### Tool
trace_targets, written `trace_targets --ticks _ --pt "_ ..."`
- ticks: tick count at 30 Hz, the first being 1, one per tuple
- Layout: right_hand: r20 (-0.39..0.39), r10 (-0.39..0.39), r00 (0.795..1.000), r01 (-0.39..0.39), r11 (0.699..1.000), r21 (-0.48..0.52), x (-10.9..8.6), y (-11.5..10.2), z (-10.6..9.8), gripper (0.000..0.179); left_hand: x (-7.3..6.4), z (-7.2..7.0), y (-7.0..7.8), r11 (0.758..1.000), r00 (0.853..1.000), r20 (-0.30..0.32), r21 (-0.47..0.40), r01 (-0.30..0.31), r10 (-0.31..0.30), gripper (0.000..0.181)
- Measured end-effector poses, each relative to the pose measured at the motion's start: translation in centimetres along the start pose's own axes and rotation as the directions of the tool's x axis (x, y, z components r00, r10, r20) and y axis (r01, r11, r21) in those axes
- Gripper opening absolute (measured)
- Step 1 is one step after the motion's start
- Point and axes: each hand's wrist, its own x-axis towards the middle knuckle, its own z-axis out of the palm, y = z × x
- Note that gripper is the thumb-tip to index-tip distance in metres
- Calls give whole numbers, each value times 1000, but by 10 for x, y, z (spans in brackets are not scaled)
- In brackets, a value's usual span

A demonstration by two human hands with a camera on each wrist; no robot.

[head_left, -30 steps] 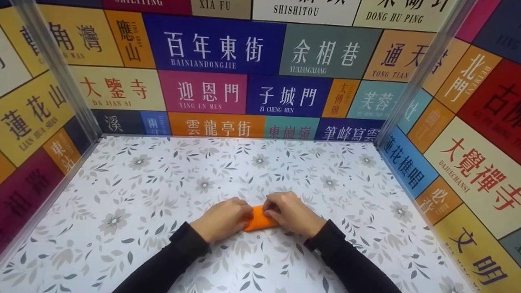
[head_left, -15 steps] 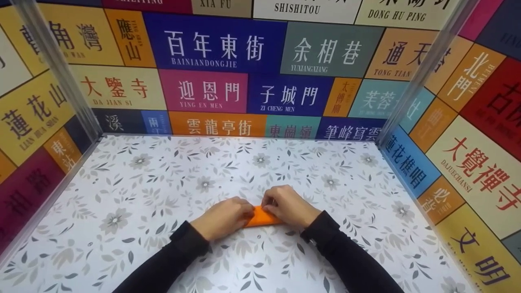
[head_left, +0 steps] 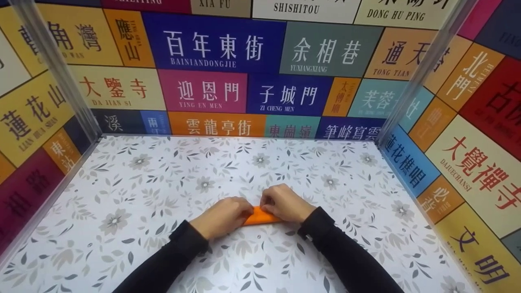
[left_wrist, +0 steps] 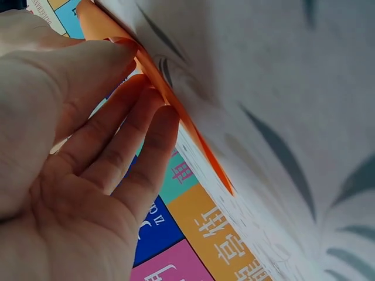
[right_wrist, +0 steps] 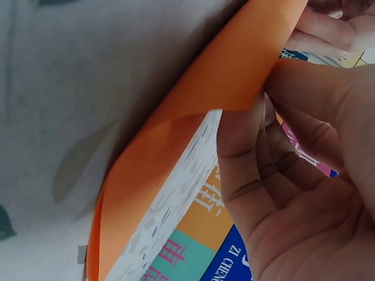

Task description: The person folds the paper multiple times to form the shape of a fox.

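Note:
A folded sheet of orange paper (head_left: 261, 216) lies on the tabletop between both hands, its long side running left to right. My left hand (head_left: 224, 216) pinches the left end; in the left wrist view its thumb and fingers meet at the edge of the paper (left_wrist: 101, 22), the other fingers reaching toward the same edge. With thumb and fingertips my right hand (head_left: 288, 204) pinches the far edge. From the right wrist, the paper (right_wrist: 220, 73) shows bent over, one end of it standing loosely apart in layers. The hands hide both ends in the head view.
A white tabletop (head_left: 203, 162) with grey flowers and leaves stretches around the hands. Upright panels of coloured street-name blocks (head_left: 215, 44) close off the back and both sides, joined by clear corner strips (head_left: 423, 65).
My right hand has shifted slightly away and to the left along the paper, its wrist following. The visible orange strip looks narrower front to back. The left hand stays nearly in place.

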Motion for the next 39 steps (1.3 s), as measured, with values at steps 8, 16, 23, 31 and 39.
trace_targets --ticks 8,16,23,31,39 --pt "27 26 999 -27 1000 11 5 2 1 10 -1 -2 0 1000 1000 -9 -27 0 -1 20" --pt "18 32 999 -32 999 18 7 3 3 12 -2 -4 1 999 999 -1 23 -42 42 21" --pt "3 31 1000 -31 999 32 4 6 5 7 -4 -5 3 997 999 5 56 -43 43 19" --pt "-3 24 1000 -24 999 28 4 7 5 7 -3 -6 2 999 999 12 33 -44 43 21" --pt "-2 21 1000 -21 1000 17 2 7 6 5 -3 -6 3 999 999 15 38 -31 31 19"
